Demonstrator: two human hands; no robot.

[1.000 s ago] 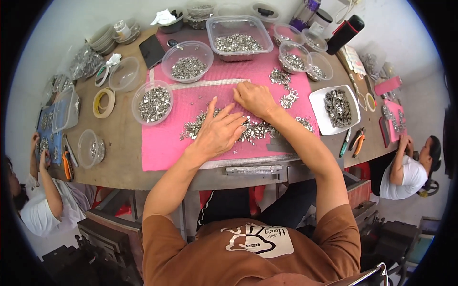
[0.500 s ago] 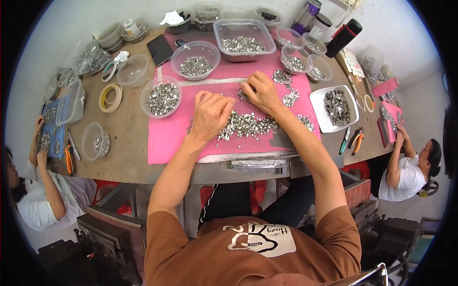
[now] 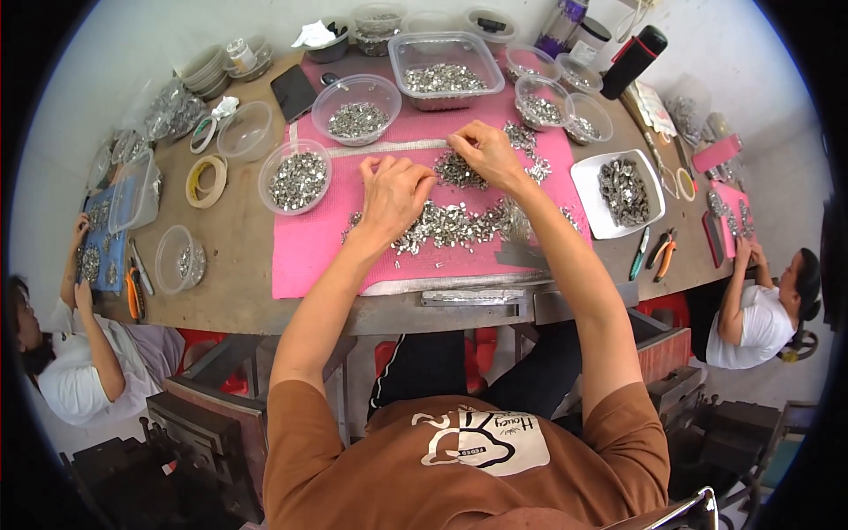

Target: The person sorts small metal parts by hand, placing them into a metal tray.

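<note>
My left hand (image 3: 395,199) is closed over the pink mat (image 3: 309,256), fingers curled and fingertips together; whatever they hold is too small to make out. To its right, my right hand (image 3: 488,157) has thumb and fingers pinched together over a small darker heap of metal pieces (image 3: 458,171), and I cannot tell what is in the pinch. Between my forearms spreads a larger pile of small silvery metal pieces (image 3: 449,225). Smaller heaps of the same pieces (image 3: 521,136) lie beyond my right hand.
Clear round tubs of metal pieces (image 3: 299,179) and a large rectangular tub (image 3: 446,66) stand around the mat. A white tray (image 3: 652,199) of darker pieces sits right, near orange-handled pliers (image 3: 665,258). Tape rolls (image 3: 206,181) lie left. Co-workers sit at both sides.
My right hand has shifted slightly left, showing more of the darker heap beneath it. The left hand stays nearly in place, its fingers a little rearranged. The whole view has tilted slightly.
</note>
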